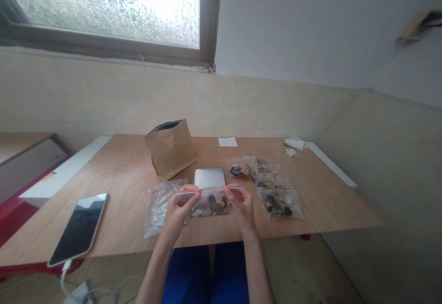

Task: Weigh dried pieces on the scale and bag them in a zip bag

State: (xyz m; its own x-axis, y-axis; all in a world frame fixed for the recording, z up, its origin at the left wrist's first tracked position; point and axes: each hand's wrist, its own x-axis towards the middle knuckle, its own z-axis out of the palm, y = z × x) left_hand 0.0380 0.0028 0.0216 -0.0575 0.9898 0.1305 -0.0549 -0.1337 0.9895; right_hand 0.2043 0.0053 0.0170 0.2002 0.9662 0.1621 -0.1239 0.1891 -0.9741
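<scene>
Clear plastic zip bag (210, 202), holding dark and tan dried pieces, sits between your hands at lower centre of the frame. Your left hand (179, 207) and right hand (242, 207) are both half closed, fingers and thumbs pinching its top edge at either end; you can't tell from this view whether the seal is closed. Under your left hand lies a crumpled clear plastic bag (160, 212). Just above your hands, a flat silver rectangular pad (209, 177) rests on the light plywood desk (328, 207). To the right of centre, four small clear zip bags (272, 180) of similar pieces lie close together. An upright brown kraft paper bag (170, 150) stands left of centre. At lower left, a gold-edged smartphone (78, 229) lies on the desk, with a white charging cable (64, 278) at its lower end. Toward the far edge are a white paper slip (227, 141) and crumpled white tissue (294, 144).
</scene>
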